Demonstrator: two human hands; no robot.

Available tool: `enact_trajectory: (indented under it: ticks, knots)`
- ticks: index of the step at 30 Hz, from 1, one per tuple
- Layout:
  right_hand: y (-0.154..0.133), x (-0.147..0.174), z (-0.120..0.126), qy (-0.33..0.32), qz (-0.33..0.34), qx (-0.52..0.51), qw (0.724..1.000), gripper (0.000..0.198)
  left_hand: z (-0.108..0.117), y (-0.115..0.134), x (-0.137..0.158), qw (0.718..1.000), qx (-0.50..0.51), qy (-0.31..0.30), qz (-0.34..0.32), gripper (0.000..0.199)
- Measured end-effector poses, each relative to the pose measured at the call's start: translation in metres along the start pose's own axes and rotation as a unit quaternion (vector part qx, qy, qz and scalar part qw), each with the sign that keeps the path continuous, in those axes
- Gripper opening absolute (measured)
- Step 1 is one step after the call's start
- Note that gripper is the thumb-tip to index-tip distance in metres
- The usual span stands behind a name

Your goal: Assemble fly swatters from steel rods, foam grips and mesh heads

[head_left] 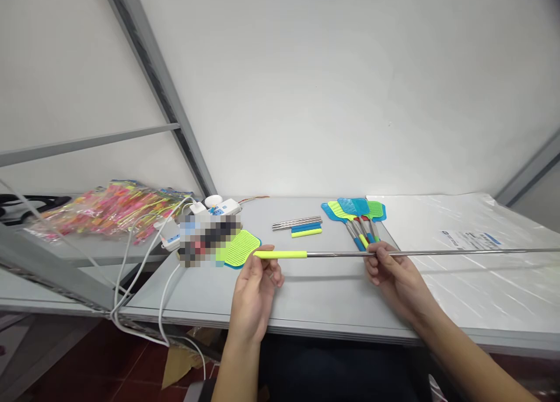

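Note:
Level above the table runs an extended thin metal rod [335, 254] with a yellow-green grip [284, 254]; its far end leaves the view at the right. My left hand [256, 291] is closed on the grip's end, thumb on top. Farther along, my right hand [396, 276] pinches the bare metal. Just behind my left hand lie perforated fly swatter heads [242, 247], yellow-green over blue. Several fly swatters [354, 209] with blue and green heads lie fanned beyond my right hand. Between them rest short metal rods [296, 223] and blue and yellow grips [306, 233].
At the left are a power strip [225, 207], white cables [164, 297] and a pixelated patch. A clear bag of colourful items [126, 206] lies behind a grey metal frame [161, 93]. White plastic-wrapped sheeting [472, 285] covers the table's right side.

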State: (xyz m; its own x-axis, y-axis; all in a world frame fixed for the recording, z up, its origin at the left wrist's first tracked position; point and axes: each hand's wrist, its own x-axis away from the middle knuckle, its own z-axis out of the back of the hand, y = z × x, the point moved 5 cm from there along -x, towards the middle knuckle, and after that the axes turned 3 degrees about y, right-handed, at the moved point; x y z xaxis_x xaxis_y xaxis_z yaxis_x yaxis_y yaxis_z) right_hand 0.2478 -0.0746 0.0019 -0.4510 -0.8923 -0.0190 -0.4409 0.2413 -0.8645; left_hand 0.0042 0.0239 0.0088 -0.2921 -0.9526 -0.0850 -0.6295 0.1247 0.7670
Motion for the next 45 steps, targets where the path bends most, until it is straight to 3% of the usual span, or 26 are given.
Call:
enact_trajectory:
  ticks: [5,10,19,24,29,32,35,41,45]
  knots:
    - [-0.003,0.001,0.003,0.019,0.017,0.010,1.000,0.022,-0.006,-0.003,0.006,0.999,0.029,0.013,-0.021,0.032]
    - [-0.005,0.001,0.005,0.011,0.047,0.035,0.998,0.021,0.001,0.003,0.008,0.989,-0.088,0.064,-0.101,0.027]
    - [-0.007,0.004,0.002,-0.001,0.073,0.057,0.996,0.018,0.007,0.005,0.013,0.951,-0.179,0.144,-0.205,0.027]
    - [-0.024,0.004,0.005,-0.005,0.130,0.086,0.988,0.018,0.010,0.006,0.007,0.955,-0.240,0.105,-0.141,0.027]
    - [-0.053,0.003,-0.008,0.029,0.202,0.098,0.974,0.032,0.001,-0.001,0.002,0.917,-0.391,0.021,-0.078,0.027]
    - [-0.062,-0.002,-0.028,0.011,0.173,0.057,0.983,0.039,-0.009,-0.007,0.002,0.915,-0.398,-0.014,-0.061,0.030]
    - [-0.058,-0.002,-0.046,0.000,0.162,0.028,0.986,0.041,-0.012,-0.006,0.004,0.923,-0.382,-0.004,-0.056,0.032]
    - [-0.011,0.007,-0.077,-0.059,0.080,0.041,0.994,0.040,-0.030,-0.013,0.019,0.919,-0.391,-0.031,-0.052,0.037]
    - [-0.002,0.008,-0.082,-0.118,0.038,0.067,0.990,0.037,-0.029,-0.015,0.024,0.929,-0.365,-0.004,-0.053,0.038]
